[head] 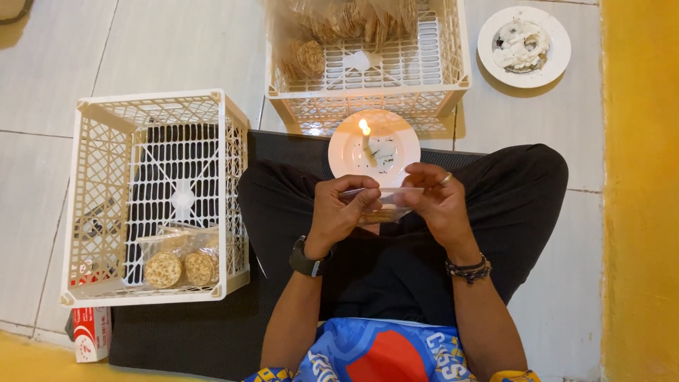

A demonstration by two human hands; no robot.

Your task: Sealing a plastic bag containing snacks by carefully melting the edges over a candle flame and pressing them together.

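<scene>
A dark mat (184, 332) covers the tiled floor (42, 85) where the person sits cross-legged. To the person's left stands a white lattice crate (152, 99), holding two sealed bags of round crackers (180, 265) in its near corner. Straight ahead a second white crate (453, 78) holds loose stacks of crackers in clear wrap (332, 28). Beyond it to the right sits a white plate with white lumps (523, 46).

Between the knees, just past the hands, a white saucer (399, 138) carries a lit candle (366, 138).

Both hands are together at lap height, clamped on a small clear plastic bag of crackers (385, 212). The left hand (339, 212) pinches its left end, the right hand (438, 205) its right end, so the bag's open edge runs side to side between them. The flame lies just ahead of that edge, about equally near to each hand.
</scene>
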